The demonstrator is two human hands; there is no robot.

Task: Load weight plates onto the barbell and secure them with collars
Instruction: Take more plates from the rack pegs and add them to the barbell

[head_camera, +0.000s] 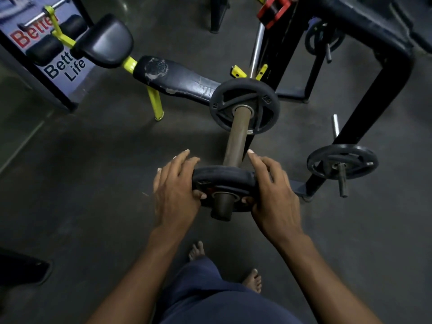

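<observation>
Both hands (pixel 174 183) (pixel 272 185) — gripping plate (pixel 224 177)

The scene is viewed from a single head-worn, wide-angle camera. It is aimed forward and steeply down, close above the barbell sleeve (pixel 236 136).

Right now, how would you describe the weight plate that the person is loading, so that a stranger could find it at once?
Start at the barbell sleeve, the brown bar running toward the camera from the black bench. At its near end sits a small black plate, held by the left hand and right hand. Unlike the larger plate farther up the sleeve, it is gripped on both sides.
</observation>
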